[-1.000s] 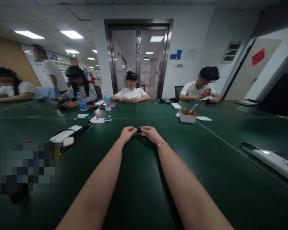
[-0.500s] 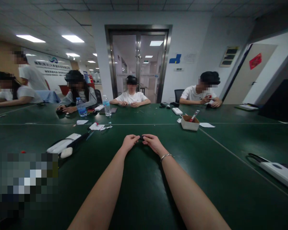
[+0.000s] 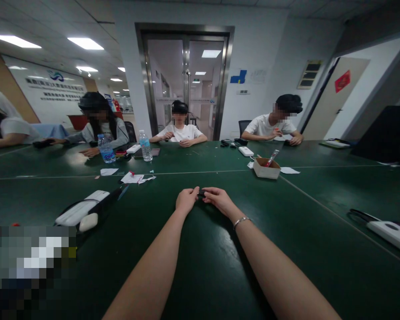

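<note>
Between my two hands, just above the green table (image 3: 206,249), is a small black object (image 3: 202,193); its kind is too small to make out. My left hand (image 3: 187,200) is closed, thumb and fingers pinching the object's left end. On the other side, the thumb and fingertips of my right hand (image 3: 219,200) are closed on its right end. A silver bracelet (image 3: 242,222) circles my right wrist. The fingers cover much of the black object.
Left of my arms lie a white device (image 3: 82,209) with a black strap and a rounded white piece (image 3: 88,222). Ahead are paper scraps (image 3: 132,178), water bottles (image 3: 146,146) and a small cardboard box (image 3: 266,169). Another white device (image 3: 391,235) lies right. Several people sit across the table.
The view has turned slightly right. My hands still hold the black object, and more of it shows between the fingertips. Across the table, one person's hand has risen.
</note>
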Motion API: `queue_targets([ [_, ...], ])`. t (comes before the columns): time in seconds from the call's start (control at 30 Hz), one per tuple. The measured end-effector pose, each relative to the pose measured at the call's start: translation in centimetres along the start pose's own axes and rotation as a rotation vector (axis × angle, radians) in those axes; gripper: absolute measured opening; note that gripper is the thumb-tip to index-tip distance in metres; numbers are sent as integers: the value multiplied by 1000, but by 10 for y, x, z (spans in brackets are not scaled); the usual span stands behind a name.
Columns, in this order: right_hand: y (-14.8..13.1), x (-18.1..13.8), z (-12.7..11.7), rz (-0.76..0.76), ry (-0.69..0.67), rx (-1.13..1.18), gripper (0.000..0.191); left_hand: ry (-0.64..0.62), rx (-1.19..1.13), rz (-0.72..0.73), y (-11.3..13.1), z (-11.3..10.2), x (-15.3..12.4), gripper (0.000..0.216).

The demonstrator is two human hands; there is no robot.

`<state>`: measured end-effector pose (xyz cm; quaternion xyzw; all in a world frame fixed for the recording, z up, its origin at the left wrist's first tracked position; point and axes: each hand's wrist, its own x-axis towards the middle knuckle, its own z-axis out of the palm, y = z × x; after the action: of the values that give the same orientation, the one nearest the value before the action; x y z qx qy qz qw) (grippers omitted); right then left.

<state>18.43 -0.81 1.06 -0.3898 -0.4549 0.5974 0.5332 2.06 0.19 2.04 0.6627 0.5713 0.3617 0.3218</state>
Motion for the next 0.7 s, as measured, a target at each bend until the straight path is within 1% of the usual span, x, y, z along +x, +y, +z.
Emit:
queue_targets([
  [0.17, -5, -3, 3, 24, 3, 39, 21, 5, 19, 29, 4, -2, -6, 52],
  [0.37, -12, 2, 7, 113, 22, 65, 8, 17, 17, 63, 0, 1, -5, 51],
  [0.47, -18, 11, 5, 172, -14, 37, 4, 43, 39, 74, -2, 3, -4, 50],
  [0.6, -25, 22, 2, 216, -100, 9, 4, 39, 5, 106, -6, 5, -3, 47],
  [0.7, -25, 24, 1, 217, -103, 37, 4, 46, -17, 101, -7, 5, -3, 45],
])
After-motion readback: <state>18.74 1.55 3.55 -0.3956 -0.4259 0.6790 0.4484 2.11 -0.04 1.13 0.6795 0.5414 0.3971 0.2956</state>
